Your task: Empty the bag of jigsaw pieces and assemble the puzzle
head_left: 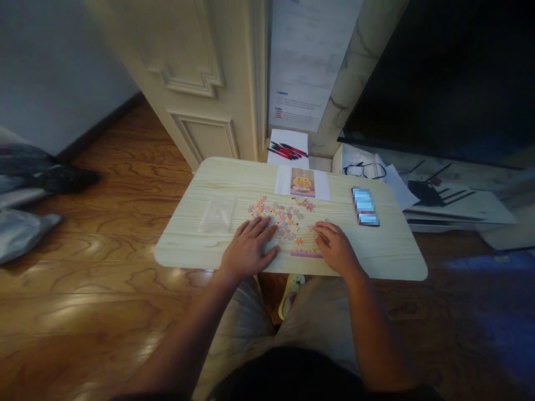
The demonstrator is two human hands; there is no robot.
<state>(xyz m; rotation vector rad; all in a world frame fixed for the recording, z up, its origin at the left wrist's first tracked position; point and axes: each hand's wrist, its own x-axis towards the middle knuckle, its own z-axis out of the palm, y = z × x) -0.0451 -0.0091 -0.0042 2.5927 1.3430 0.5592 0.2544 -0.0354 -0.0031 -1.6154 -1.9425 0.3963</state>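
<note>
My left hand (249,248) lies flat with fingers spread, its fingertips at the lower left edge of a loose heap of small jigsaw puzzle pieces (284,214) in orange, pink and pale tones. My right hand (334,245) has its thumb and fingers pinched together around a small pinkish puzzle piece (311,228). Partly under that hand runs a joined pink and purple strip of puzzle pieces (305,254) near the table's front edge. Just above it sits a small orange piece (298,241). A printed picture of a yellow figure (302,182) lies behind the heap.
The pale wood-grain table (388,253) also carries a clear plastic bag (218,215) on the left and a phone (365,206) on the right. Behind it are red and black pens (288,150) on white paper and a pair of glasses (373,170).
</note>
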